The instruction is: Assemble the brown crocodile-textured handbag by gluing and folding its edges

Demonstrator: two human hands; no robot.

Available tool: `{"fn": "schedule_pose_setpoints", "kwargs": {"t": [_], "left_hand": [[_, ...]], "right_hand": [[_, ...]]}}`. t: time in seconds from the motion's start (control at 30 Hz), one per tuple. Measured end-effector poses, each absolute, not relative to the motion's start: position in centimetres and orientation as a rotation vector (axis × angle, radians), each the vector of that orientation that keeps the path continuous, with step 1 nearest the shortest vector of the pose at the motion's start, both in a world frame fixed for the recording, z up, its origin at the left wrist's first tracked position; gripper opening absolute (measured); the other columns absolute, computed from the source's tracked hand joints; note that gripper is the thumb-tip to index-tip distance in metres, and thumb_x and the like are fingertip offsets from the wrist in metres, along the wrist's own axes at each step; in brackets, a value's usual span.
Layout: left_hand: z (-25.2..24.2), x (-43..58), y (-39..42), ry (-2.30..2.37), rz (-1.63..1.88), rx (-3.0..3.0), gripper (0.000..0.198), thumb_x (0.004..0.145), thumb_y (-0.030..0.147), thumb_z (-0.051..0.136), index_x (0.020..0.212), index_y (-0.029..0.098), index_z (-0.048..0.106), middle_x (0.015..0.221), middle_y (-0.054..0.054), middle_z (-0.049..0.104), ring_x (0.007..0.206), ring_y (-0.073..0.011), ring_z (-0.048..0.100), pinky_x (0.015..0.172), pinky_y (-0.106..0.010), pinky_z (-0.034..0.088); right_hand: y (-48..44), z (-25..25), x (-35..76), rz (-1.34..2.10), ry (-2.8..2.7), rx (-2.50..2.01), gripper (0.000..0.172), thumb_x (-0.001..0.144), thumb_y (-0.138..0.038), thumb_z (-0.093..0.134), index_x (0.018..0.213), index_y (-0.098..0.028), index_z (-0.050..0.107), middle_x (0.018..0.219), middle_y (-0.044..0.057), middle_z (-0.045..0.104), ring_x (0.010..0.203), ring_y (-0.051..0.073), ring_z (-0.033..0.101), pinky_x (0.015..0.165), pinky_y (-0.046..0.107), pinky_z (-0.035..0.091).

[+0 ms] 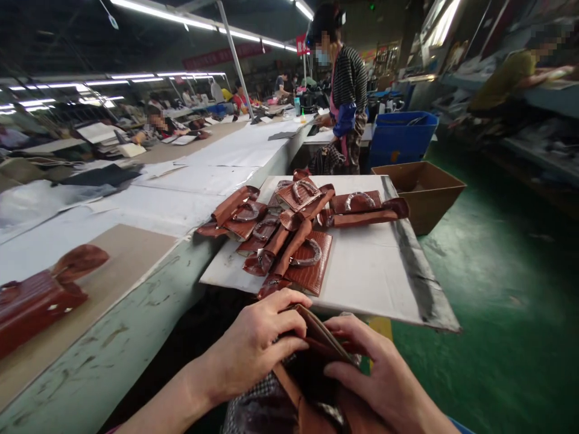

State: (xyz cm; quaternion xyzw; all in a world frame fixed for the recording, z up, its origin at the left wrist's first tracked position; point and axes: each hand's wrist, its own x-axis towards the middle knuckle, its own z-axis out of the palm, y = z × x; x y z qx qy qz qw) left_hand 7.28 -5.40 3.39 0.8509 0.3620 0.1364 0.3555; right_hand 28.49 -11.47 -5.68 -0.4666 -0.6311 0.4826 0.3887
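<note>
My left hand (271, 334) is closed on the upper left edge of a brown leather handbag piece (325, 334), fingers over its rim and thumb beneath. My right hand (366, 355) grips the same panel farther right, with the thumb on the inner side and the fingers behind. The piece sits low in front of me, its dark inside facing up, and its lower part is partly hidden by my hands. Just beyond lies a pile of reddish-brown crocodile-pattern handbag pieces (312, 259) with plastic-wrapped handles.
The pile rests on a white board (375, 265). At left, another brown bag piece (36, 307) lies on a long worktable (149, 325). A cardboard box (420, 193) and a blue bin (400, 138) stand beyond the board. A person (348, 90) stands at the table's far end.
</note>
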Motion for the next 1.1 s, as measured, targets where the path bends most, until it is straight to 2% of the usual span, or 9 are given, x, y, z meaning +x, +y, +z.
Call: {"fn": "schedule_pose_setpoints", "kwargs": {"t": [0.1, 0.23, 0.47, 0.73, 0.83, 1.0, 1.1], "left_hand": [[2.6, 7.6, -5.2, 0.931, 0.463, 2.26, 0.014, 0.089, 0.009, 0.06, 0.084, 0.021, 0.064, 0.12, -0.001, 0.062, 0.109, -0.014, 0.06, 0.098, -0.022, 0.044], [1.9, 7.9, -5.0, 0.954, 0.584, 2.271, 0.015, 0.089, 0.01, 0.06, 0.077, 0.019, 0.058, 0.114, -0.002, 0.065, 0.102, -0.0148, 0.064, 0.092, -0.023, 0.046], [1.4, 9.0, -4.3, 0.993, 0.635, 2.257, 0.015, 0.088, 0.01, 0.061, 0.077, 0.019, 0.058, 0.107, -0.002, 0.067, 0.097, -0.0154, 0.065, 0.088, -0.025, 0.047], [1.0, 9.2, -4.2, 0.983, 0.701, 2.274, 0.014, 0.089, 0.012, 0.062, 0.077, 0.019, 0.058, 0.094, -0.001, 0.067, 0.087, -0.0132, 0.065, 0.081, -0.023, 0.048], [1.2, 9.2, -4.4, 0.984, 0.698, 2.292, 0.014, 0.089, 0.013, 0.062, 0.076, 0.018, 0.058, 0.091, -0.001, 0.067, 0.084, -0.0127, 0.065, 0.078, -0.023, 0.048], [1.5, 9.1, -5.5, 0.996, 0.723, 2.357, 0.016, 0.089, 0.013, 0.062, 0.074, 0.018, 0.058, 0.086, -0.001, 0.067, 0.079, -0.0124, 0.065, 0.074, -0.022, 0.048], [1.5, 9.0, -6.1, 0.988, 0.752, 2.377, 0.015, 0.089, 0.013, 0.061, 0.075, 0.018, 0.058, 0.085, -0.001, 0.068, 0.078, -0.0129, 0.065, 0.073, -0.023, 0.049]], "right_hand": [[-11.5, -5.5, 29.0, 1.123, -1.721, -1.24, 0.042, 0.081, -0.023, 0.071, 0.122, -0.024, 0.063, 0.109, 0.001, 0.073, 0.094, 0.02, 0.07, 0.087, 0.029, 0.054], [-11.6, -5.8, 29.3, 1.003, -1.788, -1.21, 0.043, 0.089, -0.023, 0.063, 0.132, -0.024, 0.06, 0.118, 0.002, 0.071, 0.1, 0.02, 0.07, 0.089, 0.027, 0.055], [-11.5, -6.6, 29.5, 0.916, -1.801, -1.204, 0.038, 0.096, -0.026, 0.052, 0.133, -0.025, 0.058, 0.12, 0.003, 0.07, 0.102, 0.02, 0.07, 0.088, 0.027, 0.056], [-11.6, -7.0, 29.7, 0.928, -1.812, -1.15, 0.039, 0.099, -0.022, 0.046, 0.137, -0.025, 0.055, 0.123, 0.003, 0.068, 0.106, 0.018, 0.068, 0.092, 0.025, 0.054], [-11.5, -5.9, 30.0, 0.987, -1.86, -1.12, 0.04, 0.099, -0.022, 0.045, 0.138, -0.026, 0.054, 0.119, 0.003, 0.07, 0.101, 0.017, 0.069, 0.088, 0.025, 0.054], [-10.5, -3.1, 30.1, 1.139, -1.969, -1.069, 0.048, 0.095, -0.015, 0.051, 0.14, -0.03, 0.05, 0.122, 0.001, 0.067, 0.109, 0.018, 0.065, 0.096, 0.027, 0.049], [-9.7, -2.6, 29.1, 1.107, -2.041, -1.055, 0.039, 0.094, -0.016, 0.055, 0.131, -0.028, 0.055, 0.113, 0.0, 0.07, 0.1, 0.019, 0.067, 0.086, 0.027, 0.05]]}}
